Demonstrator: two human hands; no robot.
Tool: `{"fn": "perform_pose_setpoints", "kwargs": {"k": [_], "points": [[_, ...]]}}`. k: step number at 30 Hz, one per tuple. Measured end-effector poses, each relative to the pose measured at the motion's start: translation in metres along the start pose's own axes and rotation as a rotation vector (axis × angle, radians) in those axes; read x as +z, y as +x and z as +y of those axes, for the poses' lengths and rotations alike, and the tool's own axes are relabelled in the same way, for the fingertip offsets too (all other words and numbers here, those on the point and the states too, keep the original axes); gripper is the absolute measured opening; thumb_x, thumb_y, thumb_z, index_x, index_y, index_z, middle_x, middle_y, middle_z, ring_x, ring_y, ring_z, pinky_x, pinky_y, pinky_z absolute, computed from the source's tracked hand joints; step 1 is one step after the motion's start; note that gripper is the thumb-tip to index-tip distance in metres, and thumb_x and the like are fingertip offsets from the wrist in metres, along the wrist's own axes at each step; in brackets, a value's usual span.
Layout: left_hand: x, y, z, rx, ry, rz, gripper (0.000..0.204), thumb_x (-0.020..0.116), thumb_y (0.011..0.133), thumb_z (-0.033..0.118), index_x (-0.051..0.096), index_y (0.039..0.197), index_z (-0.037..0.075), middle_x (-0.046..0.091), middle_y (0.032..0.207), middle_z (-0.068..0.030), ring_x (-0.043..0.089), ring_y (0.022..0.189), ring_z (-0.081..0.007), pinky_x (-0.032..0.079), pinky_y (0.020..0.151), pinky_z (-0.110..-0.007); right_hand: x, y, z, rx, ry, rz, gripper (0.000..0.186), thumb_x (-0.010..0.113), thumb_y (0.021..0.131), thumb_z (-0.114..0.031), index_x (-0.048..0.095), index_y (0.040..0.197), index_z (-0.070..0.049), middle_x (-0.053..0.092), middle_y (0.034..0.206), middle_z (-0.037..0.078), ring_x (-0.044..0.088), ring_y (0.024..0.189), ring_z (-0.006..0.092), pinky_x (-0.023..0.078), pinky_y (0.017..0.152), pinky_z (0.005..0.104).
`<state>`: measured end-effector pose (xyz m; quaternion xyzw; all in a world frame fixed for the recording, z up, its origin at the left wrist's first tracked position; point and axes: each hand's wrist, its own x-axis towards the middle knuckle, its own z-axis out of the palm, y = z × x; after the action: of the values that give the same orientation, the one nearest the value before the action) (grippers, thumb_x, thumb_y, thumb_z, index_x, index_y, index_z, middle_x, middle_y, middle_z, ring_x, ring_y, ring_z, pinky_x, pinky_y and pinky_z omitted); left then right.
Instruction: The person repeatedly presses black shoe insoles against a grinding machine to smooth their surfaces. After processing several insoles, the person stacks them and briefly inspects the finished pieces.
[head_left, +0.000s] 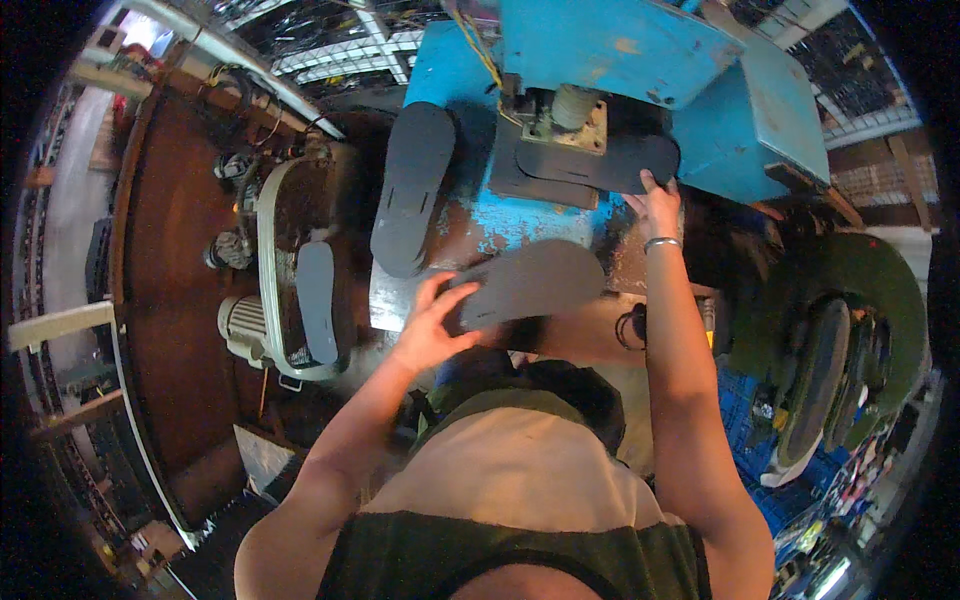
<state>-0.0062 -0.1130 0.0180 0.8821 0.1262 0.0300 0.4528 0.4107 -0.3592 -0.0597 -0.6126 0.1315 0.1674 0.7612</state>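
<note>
My left hand (432, 328) grips the heel end of a dark grey shoe sole (540, 283), thumb on one edge and fingers across the other, in front of the blue machine. My right hand (657, 207) pinches the right end of a second sole (630, 172). That sole lies crosswise under the square metal press head (566, 128), which hides part of it. Beneath it sits a dark block or pad (545, 190). To the left, a third sole (412, 190) with small slits rests on the worn machine table, touched by neither hand.
The blue machine body (620, 45) rises behind the press head. At left, another sole (317, 300) lies by a pale curved frame (268, 260) and a motor (245, 328). On the right, a blue crate (740, 400) stands beside a dark green rounded bundle (880, 300) holding sole-like pieces.
</note>
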Motion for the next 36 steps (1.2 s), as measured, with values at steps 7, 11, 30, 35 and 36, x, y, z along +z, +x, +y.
{"fn": "perform_pose_setpoints", "kwargs": {"k": [7, 11, 30, 35, 36], "points": [[-0.056, 0.025, 0.004, -0.137, 0.207, 0.689, 0.083, 0.096, 0.073, 0.029, 0.062, 0.148, 0.016, 0.048, 0.150, -0.0236, 0.049, 0.140, -0.0428, 0.045, 0.116, -0.052, 0.004, -0.008, -0.006, 0.003, 0.007, -0.032, 0.051, 0.073, 0.102, -0.009, 0.046, 0.146, -0.005, 0.070, 0.129, 0.021, 0.076, 0.106, 0.0413, 0.068, 0.086, 0.0523], [-0.053, 0.083, -0.004, -0.464, 0.496, 0.508, 0.088, 0.091, 0.080, 0.048, 0.055, 0.155, 0.019, 0.047, 0.153, -0.0275, 0.046, 0.142, -0.0471, 0.039, 0.118, -0.058, 0.007, -0.010, -0.013, 0.076, -0.015, 0.035, 0.044, 0.071, 0.105, -0.010, 0.052, 0.145, -0.008, 0.071, 0.129, 0.018, 0.075, 0.111, 0.0409, 0.067, 0.091, 0.0521], [-0.096, -0.153, -0.287, -0.946, 0.474, 0.445, 0.098, 0.099, 0.071, 0.027, 0.051, 0.156, 0.036, 0.049, 0.154, -0.0322, 0.056, 0.137, -0.0494, 0.051, 0.110, -0.055, -0.012, 0.013, -0.011, 0.217, 0.029, -0.116, 0.041, 0.070, 0.106, -0.019, 0.056, 0.144, -0.007, 0.068, 0.136, 0.017, 0.069, 0.124, 0.0381, 0.063, 0.101, 0.0520], [-0.121, -0.125, -0.235, -0.777, 0.170, 0.856, 0.087, 0.096, 0.076, 0.017, 0.056, 0.153, 0.023, 0.066, 0.123, -0.0189, 0.067, 0.107, -0.0334, 0.056, 0.092, -0.046, -0.015, 0.008, -0.013, 0.376, 0.203, -0.068, 0.048, 0.071, 0.106, -0.030, 0.055, 0.145, -0.006, 0.063, 0.143, 0.021, 0.065, 0.131, 0.0391, 0.058, 0.108, 0.0536], [-0.125, -0.120, -0.211, -0.593, -0.080, 0.932, 0.083, 0.093, 0.079, 0.015, 0.056, 0.153, 0.019, 0.066, 0.119, -0.0154, 0.068, 0.103, -0.0281, 0.057, 0.089, -0.042, -0.014, 0.000, -0.013, 0.391, 0.204, 0.030, 0.050, 0.072, 0.105, -0.032, 0.055, 0.145, -0.006, 0.062, 0.143, 0.021, 0.064, 0.131, 0.0391, 0.057, 0.109, 0.0536]]}}
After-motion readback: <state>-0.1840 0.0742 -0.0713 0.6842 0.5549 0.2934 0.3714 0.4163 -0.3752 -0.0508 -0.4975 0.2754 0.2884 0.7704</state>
